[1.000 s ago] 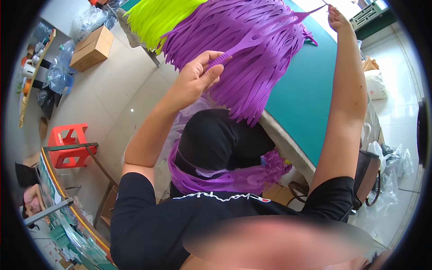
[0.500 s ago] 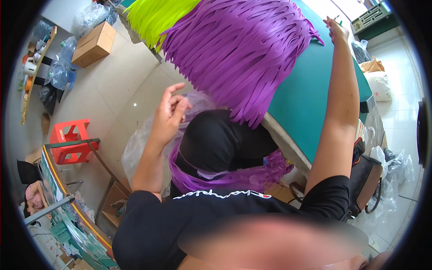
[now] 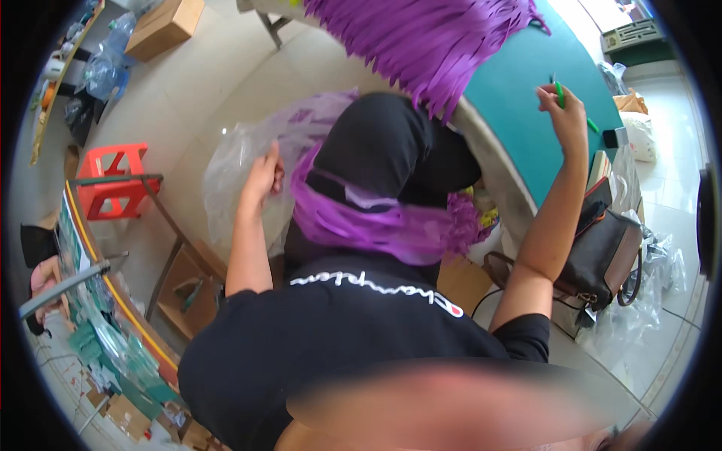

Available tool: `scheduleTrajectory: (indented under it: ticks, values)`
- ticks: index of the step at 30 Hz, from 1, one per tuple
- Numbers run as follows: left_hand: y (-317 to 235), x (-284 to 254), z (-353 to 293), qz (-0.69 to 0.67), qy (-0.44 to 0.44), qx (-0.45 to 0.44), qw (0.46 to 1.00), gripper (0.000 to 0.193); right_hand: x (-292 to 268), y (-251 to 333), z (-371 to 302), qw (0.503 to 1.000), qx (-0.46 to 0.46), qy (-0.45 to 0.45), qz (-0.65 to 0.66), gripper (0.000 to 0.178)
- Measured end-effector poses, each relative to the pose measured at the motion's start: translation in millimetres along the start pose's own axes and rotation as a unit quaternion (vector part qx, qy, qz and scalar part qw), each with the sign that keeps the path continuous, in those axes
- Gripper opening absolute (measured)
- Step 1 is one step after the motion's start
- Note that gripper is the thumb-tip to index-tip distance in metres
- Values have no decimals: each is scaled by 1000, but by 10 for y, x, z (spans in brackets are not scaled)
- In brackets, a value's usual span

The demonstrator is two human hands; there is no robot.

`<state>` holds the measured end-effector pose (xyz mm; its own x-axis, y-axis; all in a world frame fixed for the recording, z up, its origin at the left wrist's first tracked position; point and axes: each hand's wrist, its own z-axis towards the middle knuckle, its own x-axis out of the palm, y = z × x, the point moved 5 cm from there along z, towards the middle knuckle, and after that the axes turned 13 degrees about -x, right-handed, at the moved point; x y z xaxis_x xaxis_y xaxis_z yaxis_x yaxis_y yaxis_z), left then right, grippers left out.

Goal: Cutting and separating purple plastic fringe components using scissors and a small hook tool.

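My right hand [image 3: 568,124] is closed round a slim green tool [image 3: 559,95] with a thin dark tip, above the green tabletop [image 3: 519,113]. The tool's exact kind is not clear. Loosely curled, my left hand [image 3: 265,174] hangs over a clear plastic bag [image 3: 233,169] left of my lap, with nothing visible in it. A thick heap of purple looped rubbery strips [image 3: 429,45] lies on the table and hangs over its near edge. More purple material [image 3: 368,225] lies across my lap.
A red stool [image 3: 113,180] and a cardboard box [image 3: 165,28] stand on the floor to the left. Beside my right arm sits a dark handbag [image 3: 609,255], with plastic bags behind it. Another person [image 3: 47,282] is at the far left.
Both hands have drawn back toward me, the right one with the green tool. My left fingers have curled in. The view has shifted, and the lime-green strips are nearly out of sight.
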<state>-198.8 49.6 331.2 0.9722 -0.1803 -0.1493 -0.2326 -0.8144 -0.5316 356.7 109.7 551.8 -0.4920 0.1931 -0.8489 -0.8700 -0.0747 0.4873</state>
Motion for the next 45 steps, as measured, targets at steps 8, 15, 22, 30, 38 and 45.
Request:
scheduleTrajectory:
  ticks: [8, 15, 22, 30, 38, 45]
  values:
    - [268, 395, -302, 83, 123, 33, 988, 64, 1485, 1805, -1773, 950, -168, 187, 186, 28]
    - [238, 226, -448, -366, 278, -17, 888, 34, 894, 1731, -1831, 943, -56, -90, 317, 7]
    - [-245, 831, -1343, -520, 538, -78, 659, 45, 1134, 2032, -2046, 944, -94, 54, 311, 24]
    - [-557, 1173, -2324, -219, 319, 363, 848, 68, 1108, 2055, -2139, 862, -59, -96, 495, 22]
    - [-170, 1681, -2038, -315, 465, 13, 827, 29, 909, 1984, -2472, 878, -2, -86, 471, 14]
    - [35, 1897, -2252, -236, 454, 20, 859, 31, 766, 1841, -2637, 862, 22, -201, 465, 9]
